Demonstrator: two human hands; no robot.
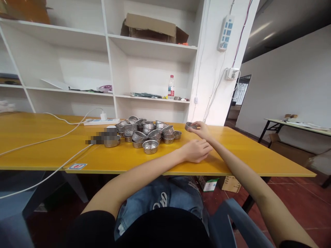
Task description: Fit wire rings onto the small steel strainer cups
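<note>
My right hand [202, 130] grips a small round metal cup [189, 126] at its right side, near the back edge of the table. Closer to me, my left hand [197, 151] lies low over the tabletop with its fingers curled together; its palm faces away, so anything inside is hidden. To the left of both hands is a heap of similar silvery cups [148, 131] with holes in their walls, some upright and some tilted on others. One cup [150, 147] stands upright at the front of the heap.
The yellow table [248, 155] meets white shelves [152, 43] at the back. Left of the heap, a white power strip [102, 122] and cables lie beside another metal cup [111, 141] and a blurred-out patch. A bottle [171, 88] stands on a shelf. A blue chair [227, 220] is at my right.
</note>
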